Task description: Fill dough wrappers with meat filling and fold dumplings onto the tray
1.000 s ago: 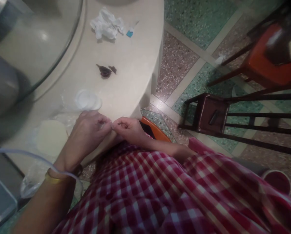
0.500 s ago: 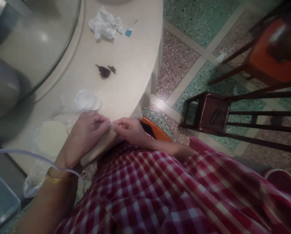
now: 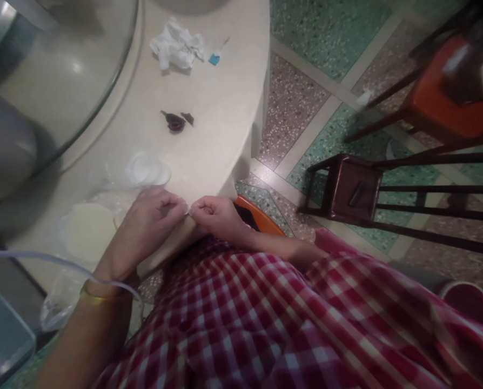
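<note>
My left hand (image 3: 146, 224) and my right hand (image 3: 215, 216) meet at the near edge of the beige table (image 3: 217, 124), fingertips pinched together on something small between them that I cannot make out. Both hands are closed. Just beyond my left hand lies a small white round lid (image 3: 146, 168), and to its left a pale round disc (image 3: 88, 231) on clear plastic wrap. A yellow band circles my left wrist. My red-and-white checked shirt fills the lower frame.
A glass turntable (image 3: 59, 70) covers the table's left. A crumpled white tissue (image 3: 176, 46), a small blue piece (image 3: 214, 58) and a dark scrap (image 3: 175, 122) lie on the tabletop. Dark wooden stool (image 3: 349, 189) and an orange-seated chair (image 3: 448, 102) stand on the tiled floor at right.
The view shifted slightly; both hands stay pinched together at the table edge with only small finger movement.
</note>
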Available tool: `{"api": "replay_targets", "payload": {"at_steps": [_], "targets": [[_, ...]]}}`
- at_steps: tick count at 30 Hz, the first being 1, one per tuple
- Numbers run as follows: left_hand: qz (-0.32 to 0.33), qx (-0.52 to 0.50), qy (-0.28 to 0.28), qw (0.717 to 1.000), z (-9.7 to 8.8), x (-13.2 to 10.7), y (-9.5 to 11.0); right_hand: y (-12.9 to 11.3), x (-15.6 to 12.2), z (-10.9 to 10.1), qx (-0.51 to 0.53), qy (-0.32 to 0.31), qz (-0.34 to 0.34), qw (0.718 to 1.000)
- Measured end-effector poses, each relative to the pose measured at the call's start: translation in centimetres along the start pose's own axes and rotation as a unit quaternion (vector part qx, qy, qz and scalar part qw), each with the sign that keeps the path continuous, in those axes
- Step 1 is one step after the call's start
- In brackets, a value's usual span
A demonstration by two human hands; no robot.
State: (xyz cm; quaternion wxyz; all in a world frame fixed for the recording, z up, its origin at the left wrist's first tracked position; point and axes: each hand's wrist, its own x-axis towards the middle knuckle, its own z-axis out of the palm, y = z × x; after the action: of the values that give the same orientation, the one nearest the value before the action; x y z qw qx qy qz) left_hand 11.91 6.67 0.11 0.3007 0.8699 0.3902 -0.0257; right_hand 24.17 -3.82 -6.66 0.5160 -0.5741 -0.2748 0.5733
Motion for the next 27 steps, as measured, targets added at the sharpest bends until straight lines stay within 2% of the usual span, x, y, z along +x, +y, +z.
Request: {"api": "replay_targets", "payload": {"at_steps": [6,12,15,21,27], "targets": [[0.013,0.010,0.015,1.000,0.0,0.0,-0.3,0.4,-0.3,0.0,0.011,-0.007,-0.001,1.000],[0.093,0.042,0.075,0.992,0.7,-1.6,-1.1,0.6,-0.4,-0.1,0.032,-0.017,-0.010,0.999],[0.107,0.077,0.113,0.985,1.7,-2.2,-1.2,1.0,-0.4,-0.7,-0.003,0.010,-0.040,0.999],[0.071,0.144,0.168,0.972,2.8,-1.7,-0.7,1.3,-0.3,-1.7,-0.060,0.060,-0.074,0.994],[0.093,0.101,0.157,0.978,3.0,-1.3,-1.4,1.7,-0.3,-2.1,-0.055,0.090,-0.099,0.990]]}}
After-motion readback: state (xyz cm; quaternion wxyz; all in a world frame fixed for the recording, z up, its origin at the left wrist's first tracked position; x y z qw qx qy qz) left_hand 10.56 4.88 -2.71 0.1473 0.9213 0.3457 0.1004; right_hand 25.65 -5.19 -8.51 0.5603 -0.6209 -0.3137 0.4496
